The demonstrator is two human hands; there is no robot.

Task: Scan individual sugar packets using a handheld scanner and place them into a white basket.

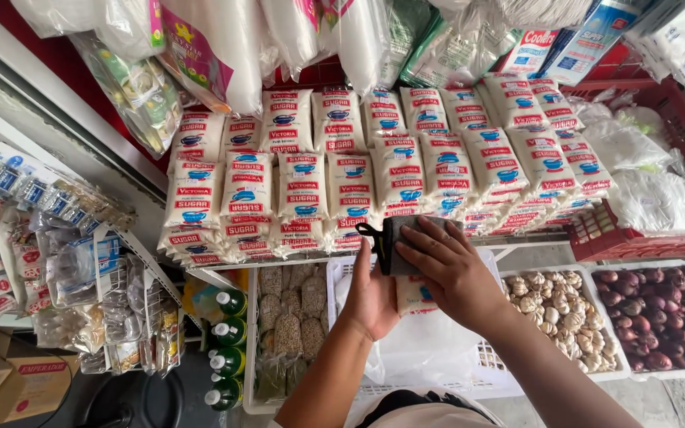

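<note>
Both hands (414,277) grip grey pouch (396,242) beside sugar bags (350,182).

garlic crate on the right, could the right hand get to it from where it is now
Probably yes. The garlic crate sits open-topped just beside the right forearm, nothing over it. But the right hand lies on a dark pouch that the left hand holds, so it would have to let go first.
</note>
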